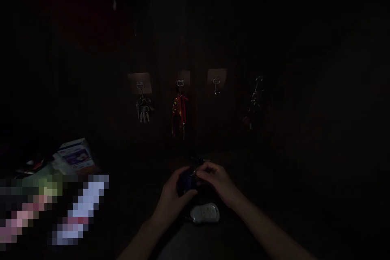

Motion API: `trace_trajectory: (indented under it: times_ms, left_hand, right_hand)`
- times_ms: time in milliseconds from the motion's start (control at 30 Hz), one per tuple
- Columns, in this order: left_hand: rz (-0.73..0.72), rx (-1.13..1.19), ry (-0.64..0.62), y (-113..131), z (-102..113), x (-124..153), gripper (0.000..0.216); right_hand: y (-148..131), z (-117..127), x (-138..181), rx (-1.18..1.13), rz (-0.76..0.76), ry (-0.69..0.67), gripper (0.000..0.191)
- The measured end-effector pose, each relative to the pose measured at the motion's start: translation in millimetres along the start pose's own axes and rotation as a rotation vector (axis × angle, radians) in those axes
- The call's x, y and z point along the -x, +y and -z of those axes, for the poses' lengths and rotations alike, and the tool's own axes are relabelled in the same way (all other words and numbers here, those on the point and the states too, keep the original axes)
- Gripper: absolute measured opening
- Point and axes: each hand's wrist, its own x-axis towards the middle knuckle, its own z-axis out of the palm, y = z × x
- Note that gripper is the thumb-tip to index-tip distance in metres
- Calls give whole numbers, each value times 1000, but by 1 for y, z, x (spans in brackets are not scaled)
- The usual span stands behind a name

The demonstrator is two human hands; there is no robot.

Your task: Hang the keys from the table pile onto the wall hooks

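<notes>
The held object point(186, 181) is dark blue; the fob point(204, 213) below is pale grey; the cord point(179, 113) beyond is red with yellow spots.

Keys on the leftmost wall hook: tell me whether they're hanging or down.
Hanging: the keys dangle from the leftmost wall hook, below its pale backing plate.

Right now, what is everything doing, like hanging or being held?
Left hand, gripping the dark blue rounded object
Right hand, gripping it too
White oval plastic device, lying below the hands
Silver metal keys, hanging from a hook
Red-and-yellow cord, hanging from a hook
</notes>
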Motion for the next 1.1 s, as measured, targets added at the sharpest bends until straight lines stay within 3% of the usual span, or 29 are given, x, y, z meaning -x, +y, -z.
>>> trace_trajectory:
  times_ms: [267,467,600,833,1100]
  left_hand:
    - [53,126,5,10,2,-1,24]
    - [300,456,-57,9,0,-5,31]
    - [377,624,-76,7,0,-4,34]
    - [416,669,-99,7,0,-5,42]
    - [499,716,-179,6,3,-3,50]
  right_hand:
    - [-9,-1,0,77,4,-19,25]
    - [-12,-1,1,104,23,-7,27]
    - [-11,5,2,111,69,-31,25]
    - [-8,7,2,284,48,-84,22]
    - [-12,4,3,345,158,-48,20]
